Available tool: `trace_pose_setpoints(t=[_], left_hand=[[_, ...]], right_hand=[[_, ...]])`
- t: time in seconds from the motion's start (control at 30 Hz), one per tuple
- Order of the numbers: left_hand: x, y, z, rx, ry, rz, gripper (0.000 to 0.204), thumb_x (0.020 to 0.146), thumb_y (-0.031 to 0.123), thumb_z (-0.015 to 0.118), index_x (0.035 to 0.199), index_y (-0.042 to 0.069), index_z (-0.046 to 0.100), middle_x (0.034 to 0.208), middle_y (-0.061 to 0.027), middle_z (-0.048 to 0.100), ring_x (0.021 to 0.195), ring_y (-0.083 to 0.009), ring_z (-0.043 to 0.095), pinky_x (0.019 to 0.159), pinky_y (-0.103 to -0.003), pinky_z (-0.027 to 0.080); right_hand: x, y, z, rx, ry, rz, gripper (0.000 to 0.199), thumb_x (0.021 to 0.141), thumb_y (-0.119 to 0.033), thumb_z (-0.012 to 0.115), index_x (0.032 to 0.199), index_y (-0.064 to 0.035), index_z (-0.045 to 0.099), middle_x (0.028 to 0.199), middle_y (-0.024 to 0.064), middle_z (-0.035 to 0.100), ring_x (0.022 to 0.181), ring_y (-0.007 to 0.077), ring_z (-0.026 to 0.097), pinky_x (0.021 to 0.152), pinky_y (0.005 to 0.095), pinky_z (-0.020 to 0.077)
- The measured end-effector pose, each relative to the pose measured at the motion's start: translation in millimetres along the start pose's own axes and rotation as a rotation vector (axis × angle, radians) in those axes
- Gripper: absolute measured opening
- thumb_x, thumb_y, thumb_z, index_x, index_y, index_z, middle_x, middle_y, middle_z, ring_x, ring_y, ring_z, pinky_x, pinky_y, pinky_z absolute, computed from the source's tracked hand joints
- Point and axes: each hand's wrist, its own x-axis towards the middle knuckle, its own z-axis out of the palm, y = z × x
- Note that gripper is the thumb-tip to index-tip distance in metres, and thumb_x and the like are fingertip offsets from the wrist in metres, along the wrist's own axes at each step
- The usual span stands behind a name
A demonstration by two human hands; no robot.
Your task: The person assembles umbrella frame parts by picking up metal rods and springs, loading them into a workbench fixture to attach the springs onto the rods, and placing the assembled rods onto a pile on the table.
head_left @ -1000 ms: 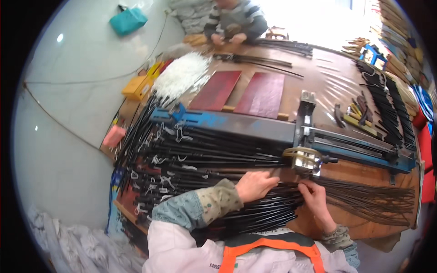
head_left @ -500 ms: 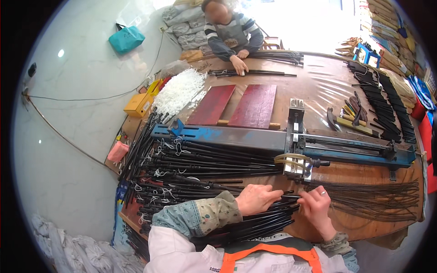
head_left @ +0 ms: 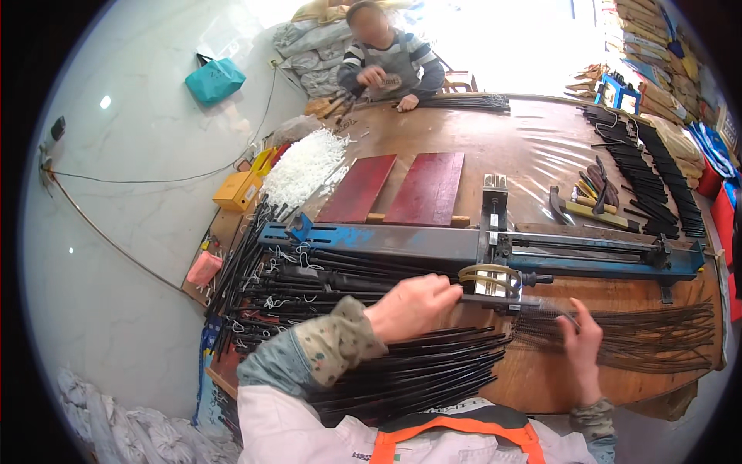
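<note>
My left hand (head_left: 413, 308) is closed around a long black rod (head_left: 483, 300), which lies level along the near side of the metal clamp block (head_left: 498, 282). Over the left ends of the thin brown wires (head_left: 634, 336) is my right hand (head_left: 583, 344). Its thumb and forefinger are pinched together, and what lies between them is blurred. Several black rods (head_left: 417, 375) lie in a pile below my left forearm. Further black rods with white cords (head_left: 270, 301) lie to the left, partly hidden by my arm.
A blue rail fixture (head_left: 386, 241) crosses the table. Beyond it are two red boards (head_left: 425, 188), a heap of white pieces (head_left: 305, 166) and hand tools (head_left: 595, 205). Black parts (head_left: 638, 170) lie in rows at the right. A co-worker (head_left: 390, 66) sits across the table.
My left hand has moved up and left, bringing the black rod to the clamp block. My right hand has shifted right, away from it. The co-worker's hands have moved apart, one raised with rods.
</note>
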Motion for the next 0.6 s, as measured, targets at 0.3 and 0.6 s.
trace_pose_setpoints(t=[0.3, 0.6], left_hand=[[114.5, -14.5, 1.7, 0.101, 0.072, 0.304, 0.032, 0.087, 0.014, 0.068, 0.118, 0.007, 0.063, 0.084, -0.0089, 0.057, 0.078, -0.0267, 0.063, 0.066, -0.038, 0.054], [122.1, -15.1, -1.0, 0.098, 0.114, 0.099, 0.044, 0.087, 0.008, 0.065, 0.130, 0.006, 0.057, 0.085, -0.0103, 0.061, 0.078, -0.0300, 0.068, 0.065, -0.041, 0.057]], right_hand=[[93.3, -20.8, -25.9, 0.151, 0.069, -0.218, 0.052, 0.090, -0.006, 0.075, 0.140, -0.0073, 0.061, 0.064, 0.0022, 0.043, 0.059, 0.0115, 0.040, 0.057, 0.0279, 0.0389], [86.5, 17.6, -5.2, 0.029, 0.261, -0.309, 0.037, 0.093, -0.003, 0.071, 0.130, -0.0038, 0.066, 0.064, 0.0024, 0.042, 0.057, 0.0116, 0.039, 0.054, 0.0290, 0.0363]])
